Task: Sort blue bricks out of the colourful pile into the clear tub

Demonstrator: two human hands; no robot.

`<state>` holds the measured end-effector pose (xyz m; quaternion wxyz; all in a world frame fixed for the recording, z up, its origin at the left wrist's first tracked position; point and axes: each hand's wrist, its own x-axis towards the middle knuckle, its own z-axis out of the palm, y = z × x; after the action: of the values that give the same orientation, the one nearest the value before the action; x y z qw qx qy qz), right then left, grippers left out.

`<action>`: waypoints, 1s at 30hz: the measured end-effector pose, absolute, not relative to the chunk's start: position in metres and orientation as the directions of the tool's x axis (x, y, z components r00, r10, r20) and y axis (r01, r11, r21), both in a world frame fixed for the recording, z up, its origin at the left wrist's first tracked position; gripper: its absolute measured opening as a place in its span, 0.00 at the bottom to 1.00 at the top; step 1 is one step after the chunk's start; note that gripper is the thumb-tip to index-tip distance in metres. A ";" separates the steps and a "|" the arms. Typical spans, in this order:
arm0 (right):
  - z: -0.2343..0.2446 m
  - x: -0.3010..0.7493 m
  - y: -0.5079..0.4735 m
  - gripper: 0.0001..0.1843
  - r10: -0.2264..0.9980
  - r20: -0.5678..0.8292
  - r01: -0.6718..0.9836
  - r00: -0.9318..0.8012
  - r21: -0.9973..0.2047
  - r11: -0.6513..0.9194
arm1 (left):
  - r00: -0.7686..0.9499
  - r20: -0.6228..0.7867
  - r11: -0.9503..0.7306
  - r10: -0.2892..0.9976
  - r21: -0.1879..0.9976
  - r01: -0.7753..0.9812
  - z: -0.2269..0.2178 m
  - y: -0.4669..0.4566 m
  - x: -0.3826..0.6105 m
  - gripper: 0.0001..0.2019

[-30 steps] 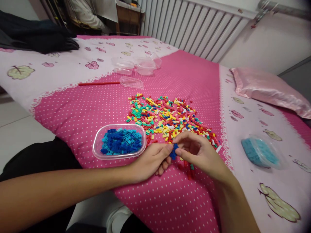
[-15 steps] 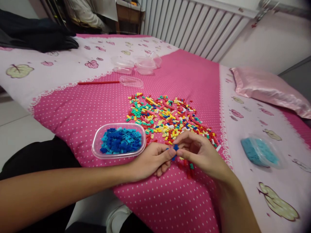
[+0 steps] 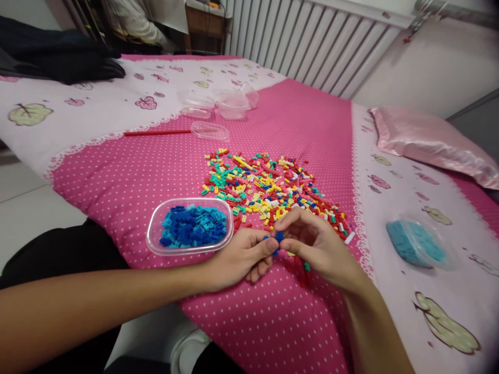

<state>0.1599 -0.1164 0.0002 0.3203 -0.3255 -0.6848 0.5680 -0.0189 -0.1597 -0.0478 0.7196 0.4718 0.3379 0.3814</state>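
Between my two hands is a small cluster of dark blue building bricks [image 3: 279,237], partly covered by fingers. My left hand [image 3: 249,254] grips it from the left, thumb on top and fingers curled beneath. From the right, my right hand [image 3: 312,241] pinches the same bricks with thumb and forefinger. Just left of my left hand stands a clear plastic tub [image 3: 150,234] holding dark and light blue bricks [image 3: 195,226]. A wide heap of mixed small bricks [image 3: 268,187], red, yellow, green, pink and white, lies right beyond my hands.
Several clear empty containers [image 3: 232,103] stand farther back, with a clear lid [image 3: 210,131] and a red stick [image 3: 158,133] before them. At right, a tub of turquoise bricks [image 3: 417,243] rests near a pink pillow [image 3: 432,143]. Dark cloth [image 3: 58,54] lies at far left.
Both hands and the blue bricks between them have shifted very slightly to the left. The hold looks the same, and the tub and heap stay put.
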 end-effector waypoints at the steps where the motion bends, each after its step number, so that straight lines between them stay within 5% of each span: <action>1: 0.001 0.159 -0.117 0.15 0.809 0.075 0.081 -0.583 -0.985 0.149 | 0.481 -0.122 0.261 0.868 0.937 -0.233 -0.048 -0.160 -0.019 0.30; 13: -0.002 0.164 -0.115 0.14 0.830 0.086 0.107 -0.552 -0.979 0.172 | 0.445 -0.139 0.262 0.885 0.938 -0.228 -0.047 -0.161 -0.017 0.30; 21: -0.003 0.169 -0.112 0.10 0.838 0.121 0.090 -0.531 -0.976 0.197 | 0.477 -0.118 0.243 0.871 0.947 -0.209 -0.036 -0.163 -0.017 0.18; 30: 0.000 0.169 -0.113 0.05 0.828 0.143 0.106 -0.542 -0.966 0.236 | 0.455 -0.098 0.204 0.885 0.960 -0.190 -0.038 -0.164 -0.016 0.15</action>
<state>0.1689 -0.1131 -0.0003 0.3458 -0.3309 -0.7059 0.5222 -0.0157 -0.1637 -0.0376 0.6926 0.4976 0.3493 0.3881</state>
